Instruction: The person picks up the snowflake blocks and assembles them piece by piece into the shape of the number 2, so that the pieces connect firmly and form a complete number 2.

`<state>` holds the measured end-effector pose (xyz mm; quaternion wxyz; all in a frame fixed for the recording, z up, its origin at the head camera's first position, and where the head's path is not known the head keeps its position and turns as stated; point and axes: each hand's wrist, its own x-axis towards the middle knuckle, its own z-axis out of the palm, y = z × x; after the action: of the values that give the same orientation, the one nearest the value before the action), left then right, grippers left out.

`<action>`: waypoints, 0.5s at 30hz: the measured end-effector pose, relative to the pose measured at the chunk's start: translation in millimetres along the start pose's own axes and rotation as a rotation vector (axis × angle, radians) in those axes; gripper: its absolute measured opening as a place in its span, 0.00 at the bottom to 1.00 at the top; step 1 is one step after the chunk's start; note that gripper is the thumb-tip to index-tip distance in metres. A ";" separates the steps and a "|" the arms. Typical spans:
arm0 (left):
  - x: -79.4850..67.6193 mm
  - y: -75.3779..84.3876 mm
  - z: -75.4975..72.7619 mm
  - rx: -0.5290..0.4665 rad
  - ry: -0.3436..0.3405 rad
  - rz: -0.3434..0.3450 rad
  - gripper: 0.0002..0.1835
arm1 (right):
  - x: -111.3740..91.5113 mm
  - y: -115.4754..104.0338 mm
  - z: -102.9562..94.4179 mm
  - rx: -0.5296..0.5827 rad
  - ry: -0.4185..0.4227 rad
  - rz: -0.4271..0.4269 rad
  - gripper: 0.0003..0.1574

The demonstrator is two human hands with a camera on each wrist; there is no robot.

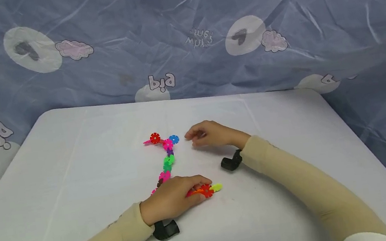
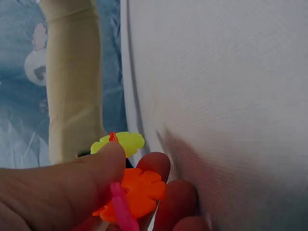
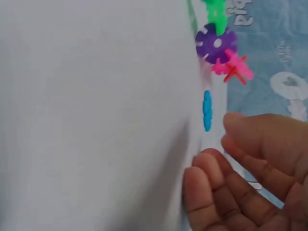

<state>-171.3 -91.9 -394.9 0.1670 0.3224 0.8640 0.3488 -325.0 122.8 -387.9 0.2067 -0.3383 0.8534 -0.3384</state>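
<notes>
A chain of interlocking snowflake discs (image 1: 169,160) in pink, green, purple, brown and other colours runs across the white table. At its near end my left hand (image 1: 172,197) pinches the chain between thumb and fingers, around an orange disc (image 2: 137,192). A red disc (image 1: 206,191) and a yellow disc (image 1: 217,187) stick out past the fingertips. My right hand (image 1: 213,133) hovers at the far end with loosely bent fingers and nothing between them. Just left of those fingers is a blue disc (image 1: 174,139); in the right wrist view the blue disc (image 3: 207,110) appears apart from the purple disc (image 3: 216,43).
The white-covered table (image 1: 74,174) spreads out on all sides of the chain. Behind it hangs a blue printed cloth (image 1: 180,27). Black wrist straps (image 1: 231,162) show at both wrists.
</notes>
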 end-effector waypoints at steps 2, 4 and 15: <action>0.1 1.7 0.2 -0.006 -0.027 -0.012 0.20 | 20.1 -2.6 2.4 -0.024 0.022 0.010 0.21; 0.6 2.5 1.0 -0.014 -0.043 -0.022 0.21 | 36.5 -4.4 4.7 -0.058 0.014 0.024 0.25; 3.6 -11.8 8.9 -0.082 0.040 0.055 0.22 | 33.8 -9.7 0.0 -0.080 -0.050 0.037 0.09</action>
<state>-174.6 -91.5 -409.8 0.1532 0.3319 0.8428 0.3950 -343.9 93.3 -385.1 0.2204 -0.3387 0.8670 -0.2915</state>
